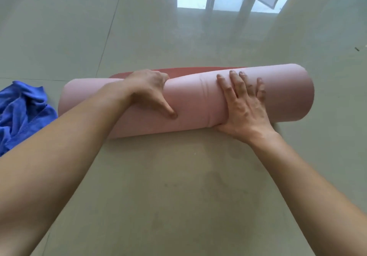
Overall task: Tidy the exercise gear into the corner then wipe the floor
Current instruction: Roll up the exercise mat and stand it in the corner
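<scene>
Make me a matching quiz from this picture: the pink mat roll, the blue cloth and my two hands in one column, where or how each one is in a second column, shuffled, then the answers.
Column one:
1 pink mat roll
2 blue cloth
3 left hand
4 right hand

Column two:
A fingers spread flat on the roll
B crumpled on the floor past the roll's left end
C lying crosswise, almost fully rolled up
D fingers curled over the roll's top

Pairs: 1-C, 2-B, 3-D, 4-A
</scene>
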